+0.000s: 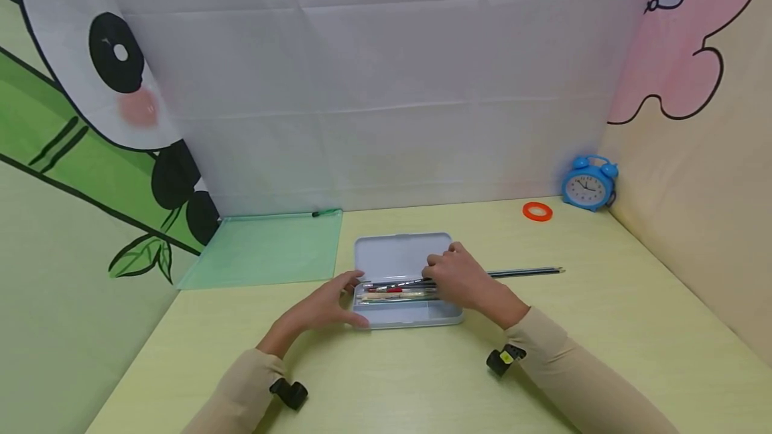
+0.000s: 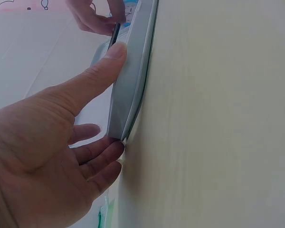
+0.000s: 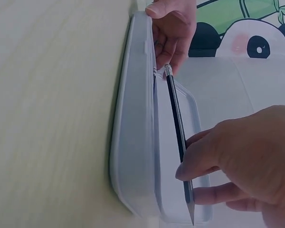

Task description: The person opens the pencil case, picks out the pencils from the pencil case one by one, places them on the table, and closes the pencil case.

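Note:
A light grey pencil case point(image 1: 416, 315) lies with its lid point(image 1: 395, 254) folded back on the table. Several pens and brushes point(image 1: 392, 297) rest in its tray. My left hand point(image 1: 328, 303) holds the case's left end, thumb on the front rim and fingers round the corner. Over the tray, my right hand point(image 1: 460, 278) pinches a dark pencil point(image 3: 177, 118) between thumb and fingers, close to its sharpened tip. The pencil's metal-capped end points toward the left hand. Part of the case's right side is hidden behind the right hand.
Dark pencils point(image 1: 527, 272) lie on the table right of the case. A green mesh pouch point(image 1: 271, 246) is at back left. An orange ring point(image 1: 537, 211) and a blue alarm clock point(image 1: 587, 186) stand at back right, near the white backdrop point(image 1: 392, 86).

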Demonstrator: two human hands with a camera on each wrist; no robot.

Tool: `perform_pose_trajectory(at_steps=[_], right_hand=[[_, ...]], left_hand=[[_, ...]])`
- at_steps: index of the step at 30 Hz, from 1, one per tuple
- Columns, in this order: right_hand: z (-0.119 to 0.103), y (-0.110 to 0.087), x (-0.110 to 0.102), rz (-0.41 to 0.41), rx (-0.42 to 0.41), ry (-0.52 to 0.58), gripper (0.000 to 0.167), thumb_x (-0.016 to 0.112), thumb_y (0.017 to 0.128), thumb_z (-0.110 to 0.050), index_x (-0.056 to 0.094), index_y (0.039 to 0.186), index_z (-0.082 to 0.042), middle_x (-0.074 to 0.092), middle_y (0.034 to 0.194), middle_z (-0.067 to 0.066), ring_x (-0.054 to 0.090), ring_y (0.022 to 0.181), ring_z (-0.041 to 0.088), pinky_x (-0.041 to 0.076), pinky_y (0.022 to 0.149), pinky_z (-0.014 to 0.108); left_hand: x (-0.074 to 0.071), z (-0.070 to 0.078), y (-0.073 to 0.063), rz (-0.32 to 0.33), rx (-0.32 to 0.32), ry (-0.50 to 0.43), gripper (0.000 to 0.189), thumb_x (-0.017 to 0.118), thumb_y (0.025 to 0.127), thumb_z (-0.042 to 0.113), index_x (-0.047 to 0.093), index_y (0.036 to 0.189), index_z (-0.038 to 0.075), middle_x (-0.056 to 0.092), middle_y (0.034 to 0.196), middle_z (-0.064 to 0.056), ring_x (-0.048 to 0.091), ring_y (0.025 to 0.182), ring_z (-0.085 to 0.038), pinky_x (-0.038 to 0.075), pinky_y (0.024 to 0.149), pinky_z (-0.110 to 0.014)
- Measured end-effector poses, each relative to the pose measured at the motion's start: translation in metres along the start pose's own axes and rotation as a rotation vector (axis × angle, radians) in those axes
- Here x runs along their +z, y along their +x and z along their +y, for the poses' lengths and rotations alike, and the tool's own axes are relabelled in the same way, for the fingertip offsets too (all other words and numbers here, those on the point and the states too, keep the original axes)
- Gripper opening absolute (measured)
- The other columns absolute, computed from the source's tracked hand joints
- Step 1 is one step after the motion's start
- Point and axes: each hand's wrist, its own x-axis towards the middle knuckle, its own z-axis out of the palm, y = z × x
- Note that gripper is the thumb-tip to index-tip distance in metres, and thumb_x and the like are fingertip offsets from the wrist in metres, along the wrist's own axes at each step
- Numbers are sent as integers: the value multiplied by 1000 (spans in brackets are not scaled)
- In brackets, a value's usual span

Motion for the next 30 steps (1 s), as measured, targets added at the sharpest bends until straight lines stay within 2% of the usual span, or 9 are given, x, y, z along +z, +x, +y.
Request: perform_pose_trajectory(at_steps=[5,8,12,16,22,30], right_hand=[[11,-2,-8,-48,29,47,14,78,83,-17,79,97,-17,68,85,-3,60,74,14,49,78,42],[18,-5,-15,-76,55,97,12,76,84,-14,79,95,-15,68,85,-3,60,73,13,50,75,40],[29,-9,-25,-123,94,181,12,72,84,-6,79,93,-12,69,84,-2,55,65,13,45,62,31],[44,-15,-31,-220,143,269,14,69,84,-1,78,89,-10,66,78,-3,48,61,13,39,54,27],[65,-26,-40,-340,212,342,9,75,83,-5,78,89,-10,64,77,-4,54,66,15,50,61,32],[82,-40,-41,-390,279,373,9,77,83,-6,78,92,-10,63,78,-3,55,69,18,52,65,33]], left_hand=[[0,2,0,8,-15,6,102,93,69,36,40,150,6,54,134,-9,49,122,-28,37,109,-53],[1,2,1,8,-23,-3,102,93,69,36,40,150,7,54,133,-8,50,122,-27,37,109,-52],[0,3,1,6,-25,-8,102,93,69,37,40,151,7,54,133,-8,49,122,-27,37,109,-52],[0,3,1,6,-21,-4,102,93,69,37,39,151,7,54,134,-9,49,122,-27,37,109,-52],[0,2,0,-2,-20,-7,102,93,69,36,39,151,7,54,134,-9,49,122,-27,37,109,-52],[0,1,0,-13,-9,-17,103,92,70,38,38,151,6,53,134,-9,49,122,-27,37,110,-52]])
